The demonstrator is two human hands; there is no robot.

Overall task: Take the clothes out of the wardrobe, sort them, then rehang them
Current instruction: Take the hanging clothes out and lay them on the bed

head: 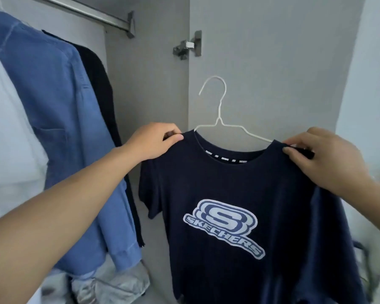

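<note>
The navy T-shirt (pixel 239 194) sits on a white hanger (pixel 219 119), right of the blue shirt (pixel 59 119) that hangs from the wardrobe rail (pixel 92 12). Your left hand (pixel 154 141) pinches one shoulder of the T-shirt in its grip; your right hand (pixel 325 159) pinches the other.

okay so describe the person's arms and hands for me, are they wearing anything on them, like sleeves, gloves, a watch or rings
Both arms are bare as far as the picture shows: no sleeve reaches the forearms or wrists. The left hand and right hand wear no gloves, and no watch, bracelet or ring is visible. The fingernails look short and unpainted. Only the wrist of the right arm is in view, so anything higher up cannot be told.
</note>
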